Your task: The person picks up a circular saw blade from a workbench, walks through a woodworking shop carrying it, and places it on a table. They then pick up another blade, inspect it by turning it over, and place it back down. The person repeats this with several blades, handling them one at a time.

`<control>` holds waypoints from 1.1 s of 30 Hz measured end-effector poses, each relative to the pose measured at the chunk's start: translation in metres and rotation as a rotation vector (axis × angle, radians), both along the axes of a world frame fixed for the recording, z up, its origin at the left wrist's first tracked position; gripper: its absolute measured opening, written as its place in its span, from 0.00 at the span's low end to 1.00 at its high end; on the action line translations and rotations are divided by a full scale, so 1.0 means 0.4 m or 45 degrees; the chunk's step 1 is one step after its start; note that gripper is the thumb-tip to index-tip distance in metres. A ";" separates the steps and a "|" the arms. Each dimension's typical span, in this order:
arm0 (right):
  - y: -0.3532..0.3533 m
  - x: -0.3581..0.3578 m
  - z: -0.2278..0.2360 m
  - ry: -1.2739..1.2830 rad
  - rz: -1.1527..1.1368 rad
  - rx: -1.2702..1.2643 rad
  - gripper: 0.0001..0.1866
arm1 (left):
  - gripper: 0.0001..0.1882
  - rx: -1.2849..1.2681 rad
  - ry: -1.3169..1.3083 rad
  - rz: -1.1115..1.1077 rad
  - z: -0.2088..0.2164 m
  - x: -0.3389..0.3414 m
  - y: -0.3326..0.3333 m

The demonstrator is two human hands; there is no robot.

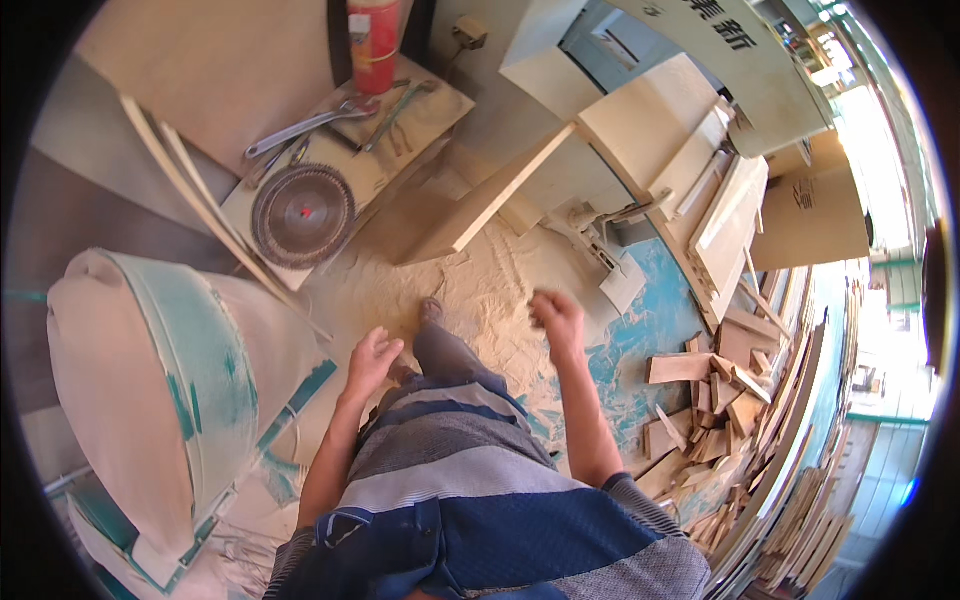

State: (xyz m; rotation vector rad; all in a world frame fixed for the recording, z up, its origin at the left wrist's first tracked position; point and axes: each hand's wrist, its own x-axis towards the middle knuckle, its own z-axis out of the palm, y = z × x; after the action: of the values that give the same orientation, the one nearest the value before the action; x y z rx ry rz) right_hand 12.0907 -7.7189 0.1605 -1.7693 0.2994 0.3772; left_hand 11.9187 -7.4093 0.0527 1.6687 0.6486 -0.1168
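Observation:
My left hand [374,362] hangs in the air left of my legs, fingers loosely bent and parted from the thumb, with nothing in it. On the other side, my right hand [558,320] is raised over the dusty floor, slightly blurred. Its fingers curl loosely, and no object shows in them. Neither hand touches anything. Ahead of the left hand, a toothed circular saw blade [303,214] lies flat on a dusty low board [425,118]. An adjustable wrench [310,127] lies beyond the blade, near a red fire extinguisher [374,50].
Sawdust [475,285] covers the floor around my feet. A large dust-coated drum-like thing [150,380] with green bands stands left. A leaning board [490,200] and a wooden workbench [650,120] are ahead. Wood offcuts [715,395] are heaped right, beside stacked long strips [815,520].

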 end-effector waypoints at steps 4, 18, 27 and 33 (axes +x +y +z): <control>-0.058 -0.116 -0.053 0.226 -0.132 0.093 0.19 | 0.42 0.369 -0.208 -0.232 0.127 0.156 -0.057; -0.143 0.090 -0.067 0.184 -0.012 0.078 0.17 | 0.22 0.840 -0.456 -0.161 0.268 0.559 -0.150; -0.072 0.266 -0.076 0.080 0.359 0.085 0.16 | 0.27 0.960 -0.293 -0.083 0.318 0.695 0.133; 0.088 0.400 -0.063 0.071 0.326 0.287 0.22 | 0.22 0.690 -0.205 0.018 0.321 0.700 0.084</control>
State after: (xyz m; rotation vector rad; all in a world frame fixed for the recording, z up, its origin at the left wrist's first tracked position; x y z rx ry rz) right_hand 12.2506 -7.6835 0.1354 -1.5797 0.0650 0.6197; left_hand 12.1989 -7.3759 0.1812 2.1657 0.6001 0.2217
